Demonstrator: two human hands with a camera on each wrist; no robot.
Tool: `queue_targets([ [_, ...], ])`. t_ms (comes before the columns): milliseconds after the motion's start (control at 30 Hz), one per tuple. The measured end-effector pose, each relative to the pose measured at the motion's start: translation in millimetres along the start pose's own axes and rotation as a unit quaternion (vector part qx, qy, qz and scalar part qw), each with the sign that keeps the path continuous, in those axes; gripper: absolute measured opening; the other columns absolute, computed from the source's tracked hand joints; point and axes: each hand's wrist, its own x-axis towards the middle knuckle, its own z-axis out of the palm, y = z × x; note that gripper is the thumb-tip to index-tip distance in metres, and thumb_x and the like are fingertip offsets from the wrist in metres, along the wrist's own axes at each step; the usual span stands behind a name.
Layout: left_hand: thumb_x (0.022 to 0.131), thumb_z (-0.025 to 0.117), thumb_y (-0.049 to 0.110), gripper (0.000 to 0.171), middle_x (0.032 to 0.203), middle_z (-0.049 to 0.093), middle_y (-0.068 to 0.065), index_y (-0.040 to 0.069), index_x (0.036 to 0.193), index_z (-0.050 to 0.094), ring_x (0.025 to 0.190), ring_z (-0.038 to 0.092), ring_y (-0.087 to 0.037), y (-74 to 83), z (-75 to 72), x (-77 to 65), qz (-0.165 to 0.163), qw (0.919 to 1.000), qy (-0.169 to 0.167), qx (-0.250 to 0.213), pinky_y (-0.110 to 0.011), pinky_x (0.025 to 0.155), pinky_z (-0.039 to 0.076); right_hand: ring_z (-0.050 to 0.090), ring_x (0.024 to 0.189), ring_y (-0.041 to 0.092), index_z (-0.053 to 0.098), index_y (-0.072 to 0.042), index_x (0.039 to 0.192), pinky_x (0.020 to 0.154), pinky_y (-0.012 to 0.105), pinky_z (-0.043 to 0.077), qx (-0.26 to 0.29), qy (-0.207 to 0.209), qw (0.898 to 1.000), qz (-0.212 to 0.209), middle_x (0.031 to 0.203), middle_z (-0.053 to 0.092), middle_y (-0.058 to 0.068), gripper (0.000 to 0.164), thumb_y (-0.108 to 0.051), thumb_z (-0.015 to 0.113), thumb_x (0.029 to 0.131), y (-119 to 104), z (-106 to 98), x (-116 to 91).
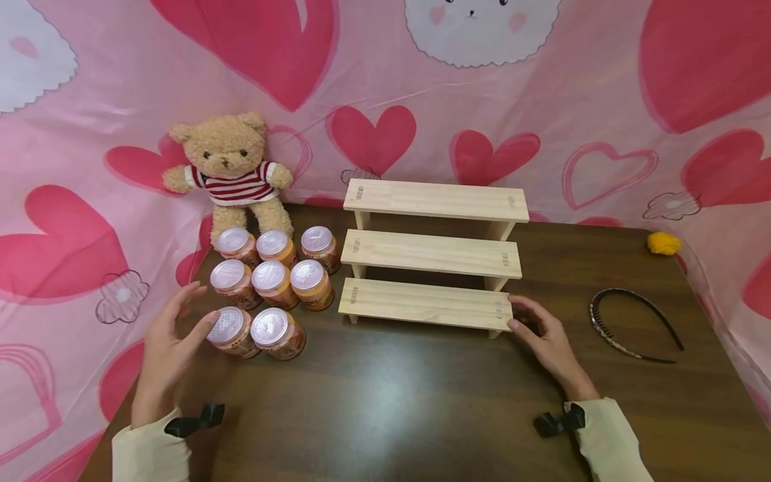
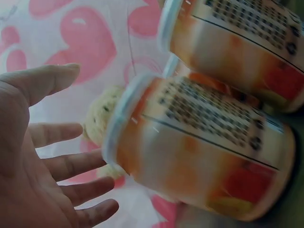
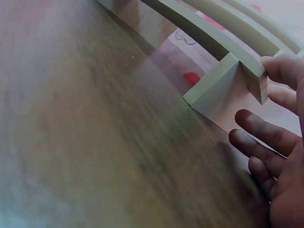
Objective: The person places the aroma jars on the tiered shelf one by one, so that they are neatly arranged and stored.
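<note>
Pale wood: one three-tier stand on the counter, bottom tier touched by the right hand, fingers loosely apart; eight lidded jars leftward, left hand splayed beside the front-left jar, which I'd have it grip squarely and low.

Black wristbands sit at the ends of cream sleeves.

In the left wrist view the label on the nearest jar is too blurred to read, and that jar hides much of the teddy bear. The right wrist view's edges cut off the three-tier wooden shelf.
</note>
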Motion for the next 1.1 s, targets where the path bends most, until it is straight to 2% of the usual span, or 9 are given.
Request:
queue_targets([
  [167, 0.09, 0.064, -0.004, 0.052, 0.12, 0.057, 0.033, -0.001, 0.141, 0.051, 0.11, 0.053, 0.011, -15.5, 0.8, -6.2, -0.023, 0.9985, -0.024, -0.045, -0.004, 0.093, 0.038, 0.058, 0.102, -0.008, 0.055, 0.003, 0.136, 0.088, 0.01, 0.042, -0.006, -0.007, 1.0, -0.006, 0.116, 0.06, -0.026, 0.043, 0.005, 0.062, 0.094, -0.6, -0.6, -0.8],
  [300, 0.089, 0.063, -0.009, 0.053, 0.122, 0.06, 0.027, -0.001, 0.141, 0.05, 0.107, 0.058, 0.011, -27.6, 1.3, -11.7, -0.021, 0.9958, -0.046, -0.077, -0.003, 0.092, 0.042, 0.057, 0.103, -0.008, 0.055, 0.002, 0.137, 0.088, 0.009, 0.041, -0.011, -0.009, 1.0, -0.008, 0.117, 0.059, -0.027, 0.044, 0.004, 0.062, 0.094, -0.8, -1.0, -0.7],
  [433, 0.088, 0.062, -0.013, 0.055, 0.124, 0.063, 0.021, -0.007, 0.141, 0.047, 0.112, 0.059, 0.011, -39.0, 2.1, -18.1, -0.019, 0.9887, -0.071, -0.131, -0.001, 0.094, 0.043, 0.056, 0.104, -0.01, 0.054, 0.0, 0.139, 0.088, 0.009, 0.04, -0.018, -0.009, 1.0, -0.006, 0.118, 0.058, -0.028, 0.045, 0.003, 0.062, 0.094, -1.3, -1.3, -0.6],
  [567, 0.086, 0.062, -0.016, 0.057, 0.125, 0.062, 0.021, -0.009, 0.14, 0.046, 0.117, 0.057, 0.01, -45.8, 2.3, -24.7, -0.023, 0.9821, -0.083, -0.168, -0.001, 0.096, 0.042, 0.055, 0.105, -0.011, 0.054, -0.001, 0.14, 0.088, 0.009, 0.04, -0.021, -0.011, 1.0, -0.005, 0.118, 0.059, -0.028, 0.046, 0.002, 0.062, 0.095, -2.3, -1.1, -0.9],
  [700, 0.082, 0.063, -0.021, 0.059, 0.124, 0.064, 0.021, -0.009, 0.138, 0.05, 0.117, 0.058, 0.009, -50.3, 5.3, -30.6, -0.023, 0.9776, -0.083, -0.192, -0.002, 0.096, 0.042, 0.056, 0.105, -0.011, 0.053, -0.002, 0.141, 0.088, 0.009, 0.04, -0.021, -0.014, 1.0, 0.001, 0.117, 0.059, -0.028, 0.046, 0.001, 0.061, 0.096, -1.7, -0.7, -0.9],
  [800, 0.079, 0.063, -0.025, 0.06, 0.122, 0.066, 0.019, -0.009, 0.136, 0.052, 0.114, 0.06, 0.008, -51.6, 9.9, -33.3, -0.022, 0.9747, -0.07, -0.211, -0.003, 0.095, 0.045, 0.056, 0.105, -0.012, 0.053, -0.003, 0.142, 0.088, 0.01, 0.04, -0.023, -0.016, 1.0, 0.007, 0.117, 0.059, -0.029, 0.046, 0.0, 0.061, 0.096, -0.4, -0.9, -1.0],
  [933, 0.076, 0.063, -0.028, 0.062, 0.121, 0.068, 0.015, -0.012, 0.135, 0.05, 0.113, 0.062, 0.004, -50.0, 16.1, -33.7, -0.025, 0.9713, -0.048, -0.232, -0.006, 0.094, 0.047, 0.056, 0.106, -0.013, 0.053, -0.003, 0.142, 0.088, 0.009, 0.04, -0.025, -0.015, 1.0, 0.011, 0.118, 0.058, -0.032, 0.046, -0.001, 0.061, 0.097, 0.8, -1.6, -1.3],
  [1100, 0.075, 0.062, -0.03, 0.064, 0.123, 0.068, 0.01, -0.015, 0.136, 0.048, 0.112, 0.063, 0.0, -48.6, 21.7, -32.5, -0.026, 0.9652, -0.037, -0.258, -0.008, 0.094, 0.049, 0.055, 0.106, -0.013, 0.053, -0.003, 0.142, 0.088, 0.009, 0.039, -0.026, -0.014, 1.0, 0.009, 0.119, 0.057, -0.034, 0.046, -0.001, 0.061, 0.096, 1.6, -2.0, -1.5],
])
